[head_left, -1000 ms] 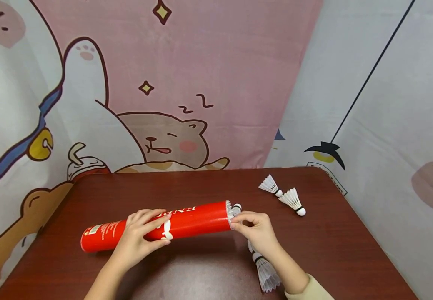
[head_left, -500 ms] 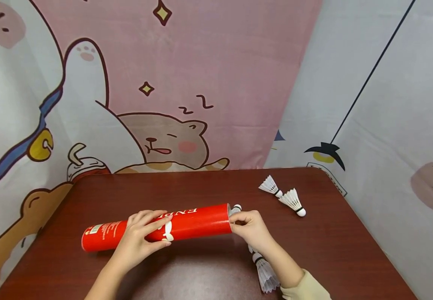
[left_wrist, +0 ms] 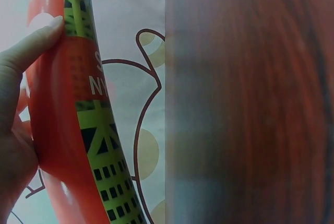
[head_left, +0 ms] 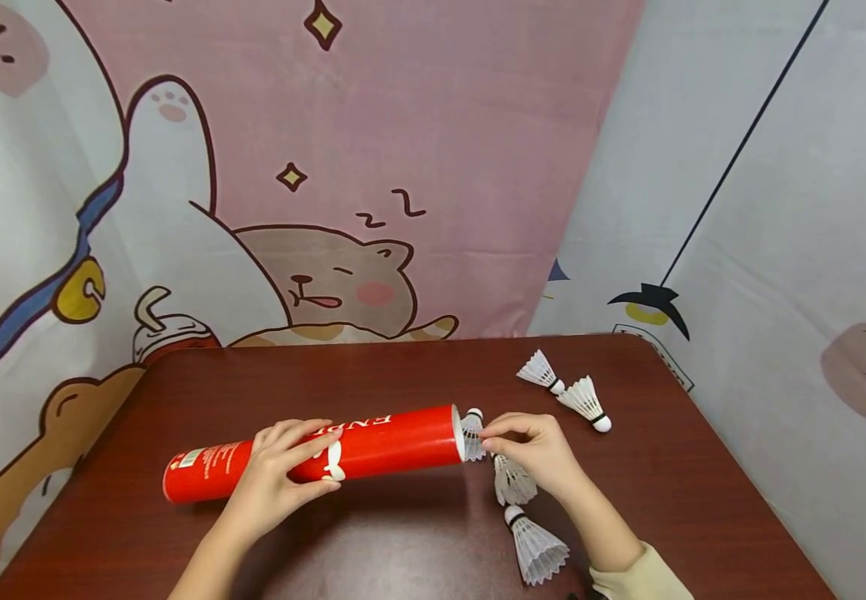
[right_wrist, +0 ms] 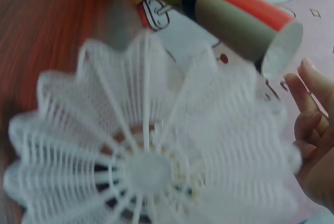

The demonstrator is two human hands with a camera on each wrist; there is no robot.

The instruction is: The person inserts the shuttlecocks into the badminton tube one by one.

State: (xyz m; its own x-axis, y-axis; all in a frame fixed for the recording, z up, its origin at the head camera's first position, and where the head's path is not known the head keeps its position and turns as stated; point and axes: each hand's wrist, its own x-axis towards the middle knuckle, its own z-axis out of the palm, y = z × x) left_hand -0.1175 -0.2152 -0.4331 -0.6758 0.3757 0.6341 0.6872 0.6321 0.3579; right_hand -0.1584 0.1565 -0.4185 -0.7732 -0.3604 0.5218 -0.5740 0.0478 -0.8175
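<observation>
My left hand (head_left: 280, 475) grips a long red shuttlecock tube (head_left: 410, 442) around its middle, with the tube's right end raised off the table. In the left wrist view its thumb lies along the tube (left_wrist: 57, 145), which has a green and black printed band. My right hand (head_left: 538, 454) is just right of the tube's mouth, thumb and forefinger extended close together with nothing between them. A white shuttlecock (head_left: 473, 432) shows between the tube mouth and those fingertips. Below the right hand lie two more shuttlecocks, one (head_left: 513, 482) partly covered by it and another (head_left: 538, 548) nearer.
Two shuttlecocks, one (head_left: 541, 372) touching the other (head_left: 585, 403), lie at the table's back right. The brown wooden table (head_left: 372, 542) meets a cartoon-printed cloth (head_left: 478, 167) behind it. A shuttlecock's skirt (right_wrist: 146, 172) fills much of the right wrist view.
The clear serrated skirt edge at the tube's mouth has gone inside. My right hand then drew back to the right, away from the mouth. The left hand and tube stay nearly still.
</observation>
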